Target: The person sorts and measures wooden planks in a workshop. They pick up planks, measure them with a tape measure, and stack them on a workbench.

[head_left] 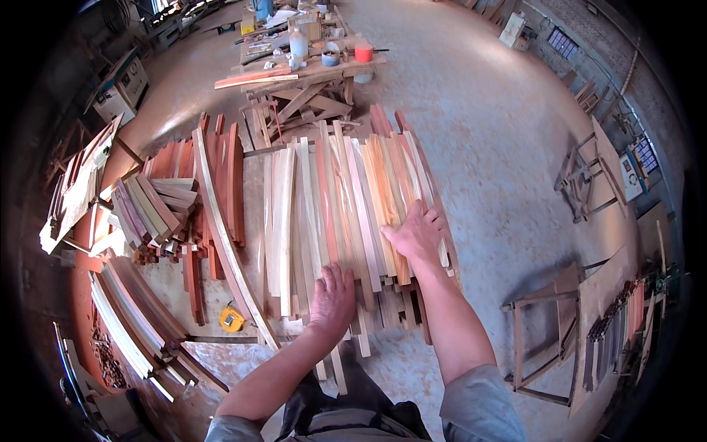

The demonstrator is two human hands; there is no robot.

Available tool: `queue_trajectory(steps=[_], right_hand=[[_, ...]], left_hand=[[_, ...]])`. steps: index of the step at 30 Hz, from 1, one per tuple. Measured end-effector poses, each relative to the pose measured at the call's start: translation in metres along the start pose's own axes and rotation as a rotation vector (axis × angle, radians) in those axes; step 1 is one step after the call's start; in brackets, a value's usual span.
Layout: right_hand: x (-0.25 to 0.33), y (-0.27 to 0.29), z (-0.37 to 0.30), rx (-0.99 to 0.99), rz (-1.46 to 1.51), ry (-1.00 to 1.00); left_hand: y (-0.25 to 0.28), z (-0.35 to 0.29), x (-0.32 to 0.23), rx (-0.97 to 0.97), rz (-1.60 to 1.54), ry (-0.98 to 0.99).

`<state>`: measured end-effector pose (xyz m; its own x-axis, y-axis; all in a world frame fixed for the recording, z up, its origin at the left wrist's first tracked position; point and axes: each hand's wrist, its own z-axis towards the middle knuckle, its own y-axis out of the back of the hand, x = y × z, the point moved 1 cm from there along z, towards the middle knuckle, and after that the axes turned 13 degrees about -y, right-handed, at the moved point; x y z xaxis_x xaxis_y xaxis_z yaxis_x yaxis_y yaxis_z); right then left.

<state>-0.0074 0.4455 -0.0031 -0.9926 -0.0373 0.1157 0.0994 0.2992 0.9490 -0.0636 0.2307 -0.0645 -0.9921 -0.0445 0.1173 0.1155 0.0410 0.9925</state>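
Wooden strips [340, 199] in pale, pink, orange and brown tones lie side by side in a layered pile on the bench in front of me. My right hand [417, 232] rests on top of the strips at the pile's right side. Its thumb and fingers are spread, and an orange-toned strip [378, 184] runs just left of the thumb. Lower and nearer to me, my left hand [333, 300] lies over the near ends of the middle strips, fingers laid out on the wood. Both palms hide the strips beneath them.
Left of the pile, a long pale-edged strip [223, 236] lies slanting beside reddish-brown boards [234, 184]. A yellow tape measure [232, 318] sits near the bench's front edge. Farther off stands a cluttered worktable [324, 72]. Wooden stands [545, 302] are at the right.
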Motion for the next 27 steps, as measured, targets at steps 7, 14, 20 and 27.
queue_trajectory(steps=[7, 14, 20, 27], right_hand=[[-0.002, -0.007, 0.001, -0.07, -0.036, 0.009], [-0.004, -0.001, 0.002, 0.031, -0.024, 0.0], [-0.005, -0.01, 0.002, -0.08, 0.005, 0.013], [-0.004, -0.006, 0.0, -0.047, -0.002, 0.024]], left_hand=[[0.001, 0.002, 0.001, -0.15, 0.039, 0.04], [0.073, -0.008, 0.027, -0.211, -0.69, 0.235], [0.054, 0.009, 0.04, -0.501, -0.65, 0.438], [0.043, 0.03, 0.063, -0.275, -2.003, 0.727]])
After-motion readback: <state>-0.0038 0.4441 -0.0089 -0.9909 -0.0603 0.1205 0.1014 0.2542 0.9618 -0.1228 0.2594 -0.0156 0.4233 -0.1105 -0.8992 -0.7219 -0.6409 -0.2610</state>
